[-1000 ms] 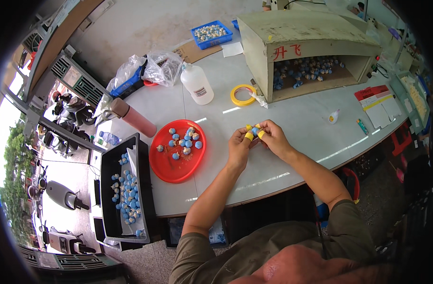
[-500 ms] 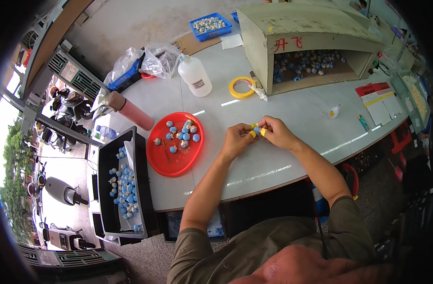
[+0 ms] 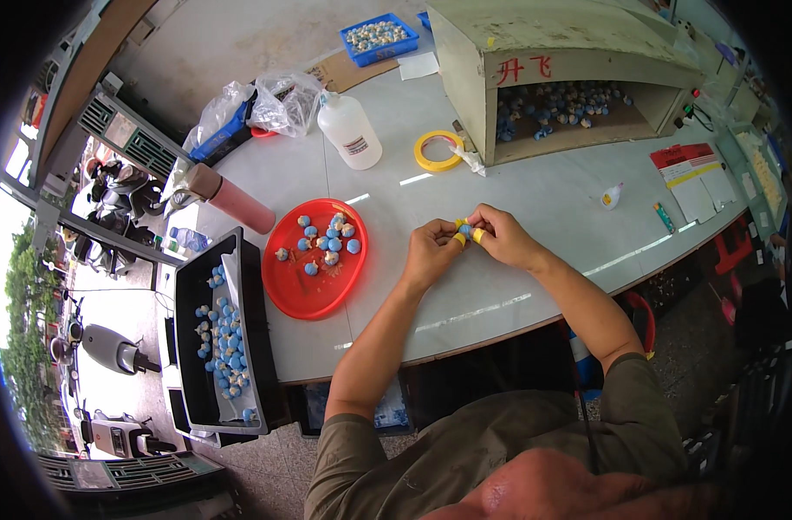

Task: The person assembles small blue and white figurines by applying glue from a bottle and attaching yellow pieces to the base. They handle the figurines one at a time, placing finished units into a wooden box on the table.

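Over the near middle of the table, my left hand (image 3: 431, 253) and my right hand (image 3: 507, 241) meet fingertip to fingertip. Pinched between them is a small round blue-and-cream piece (image 3: 466, 231), partly covered by the fingers. Yellow tape wraps several fingertips on both hands. To the left, a red round plate (image 3: 305, 299) holds several loose blue-and-cream pieces of the same kind (image 3: 311, 269). Further left, a black tray (image 3: 259, 347) lined with a pale sheet holds many more.
Behind the hands stand a white plastic bottle (image 3: 351, 134), a yellow tape roll (image 3: 420, 156) and a cream box-shaped shelf (image 3: 578, 43) with blue pieces inside. A pink flask (image 3: 238, 205) leans beside the plate. Rightward lie a small white bottle (image 3: 612, 197) and a teal tube (image 3: 665, 217).
The whole view has shifted slightly, so the table things sit a little further left and up. Both hands keep their pinch on the small piece, with only slight finger movement.
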`<state>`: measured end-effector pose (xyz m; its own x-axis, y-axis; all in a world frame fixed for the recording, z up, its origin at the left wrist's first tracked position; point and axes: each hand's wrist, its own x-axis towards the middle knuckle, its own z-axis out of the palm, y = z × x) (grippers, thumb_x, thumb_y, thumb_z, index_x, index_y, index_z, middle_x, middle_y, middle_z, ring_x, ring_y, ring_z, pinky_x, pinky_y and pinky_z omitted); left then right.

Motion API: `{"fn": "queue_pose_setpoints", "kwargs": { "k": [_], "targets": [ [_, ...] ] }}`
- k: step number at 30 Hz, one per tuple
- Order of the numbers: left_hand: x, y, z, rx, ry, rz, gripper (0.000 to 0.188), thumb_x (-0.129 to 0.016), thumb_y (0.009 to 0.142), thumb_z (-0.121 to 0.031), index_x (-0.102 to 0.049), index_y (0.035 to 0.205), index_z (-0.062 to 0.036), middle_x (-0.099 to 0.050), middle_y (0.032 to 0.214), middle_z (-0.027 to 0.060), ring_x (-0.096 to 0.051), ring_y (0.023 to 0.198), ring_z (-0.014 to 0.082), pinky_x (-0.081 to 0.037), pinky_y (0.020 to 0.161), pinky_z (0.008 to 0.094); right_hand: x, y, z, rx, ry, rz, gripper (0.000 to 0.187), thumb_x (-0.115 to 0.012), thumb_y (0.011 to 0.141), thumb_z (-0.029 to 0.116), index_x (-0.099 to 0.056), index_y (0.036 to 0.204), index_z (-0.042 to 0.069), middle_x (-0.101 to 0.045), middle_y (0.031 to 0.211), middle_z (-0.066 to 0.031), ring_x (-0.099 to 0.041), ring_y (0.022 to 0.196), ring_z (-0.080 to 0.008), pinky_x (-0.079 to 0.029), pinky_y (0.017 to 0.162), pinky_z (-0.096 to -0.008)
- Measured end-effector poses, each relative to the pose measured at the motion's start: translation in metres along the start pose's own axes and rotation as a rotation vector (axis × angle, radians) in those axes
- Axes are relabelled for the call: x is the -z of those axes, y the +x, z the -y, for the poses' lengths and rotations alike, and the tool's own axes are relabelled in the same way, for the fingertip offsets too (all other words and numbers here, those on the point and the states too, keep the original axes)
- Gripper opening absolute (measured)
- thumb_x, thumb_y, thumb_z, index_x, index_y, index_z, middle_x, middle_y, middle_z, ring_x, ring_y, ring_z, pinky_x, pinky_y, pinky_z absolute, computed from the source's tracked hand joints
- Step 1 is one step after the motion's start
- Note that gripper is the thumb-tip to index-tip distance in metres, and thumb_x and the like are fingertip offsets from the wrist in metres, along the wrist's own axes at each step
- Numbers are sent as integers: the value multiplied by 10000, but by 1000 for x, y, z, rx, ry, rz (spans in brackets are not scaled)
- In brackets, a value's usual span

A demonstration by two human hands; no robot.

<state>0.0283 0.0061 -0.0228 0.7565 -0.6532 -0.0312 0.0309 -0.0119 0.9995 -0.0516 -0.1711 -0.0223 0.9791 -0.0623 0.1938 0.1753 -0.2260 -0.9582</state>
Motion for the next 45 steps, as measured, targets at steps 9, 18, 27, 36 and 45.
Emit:
{"fn": "queue_pose_setpoints", "kwargs": {
  "k": [9, 18, 27, 36, 45],
  "targets": [
    [0, 1, 2, -7, 38, -20, 176, -638, 918, 14, -617, 1066, 105, -716, 1011, 167, -734, 940, 206, -586, 799, 256, 0, 1, 2, 3, -49, -6, 127, -569, 919, -74, -582, 1040, -36, -673, 898, -100, -621, 797, -125, -519, 737, -278],
    [2, 6, 12, -38, 9, -35, 188, -621, 926, 26, -583, 1089, 112, -703, 1046, 178, -732, 957, 224, -592, 815, 267, 1, 4, 4, 14, -88, -24, 171, -584, 919, -59, -590, 1089, -41, -677, 915, -102, -624, 806, -127, -523, 750, -278],
    [1, 4, -2, 21, -86, -19, 184, -625, 933, 17, -579, 1088, 105, -692, 1049, 177, -723, 956, 220, -592, 833, 284, 8, 7, 1, -80, 27, 28, 190, -585, 932, -42, -570, 1121, -29, -620, 866, -36, -573, 759, -79, -488, 688, -239],
    [5, 6, 8, -2, -58, 24, 153, -650, 923, 18, -612, 1051, 93, -700, 1020, 152, -718, 938, 192, -584, 807, 269, 8, 5, 5, -135, 42, 62, 118, -572, 932, -61, -557, 1040, -13, -608, 849, -36, -531, 721, -70, -452, 635, -236],
    [5, 3, 6, -6, -27, 11, 154, -685, 901, 13, -639, 1030, 83, -700, 977, 107, -706, 891, 148, -569, 767, 245, 5, 3, 5, -70, -49, 51, 115, -585, 920, -76, -551, 1013, -19, -632, 872, -83, -576, 792, -122, -495, 732, -283]
  ]
}}
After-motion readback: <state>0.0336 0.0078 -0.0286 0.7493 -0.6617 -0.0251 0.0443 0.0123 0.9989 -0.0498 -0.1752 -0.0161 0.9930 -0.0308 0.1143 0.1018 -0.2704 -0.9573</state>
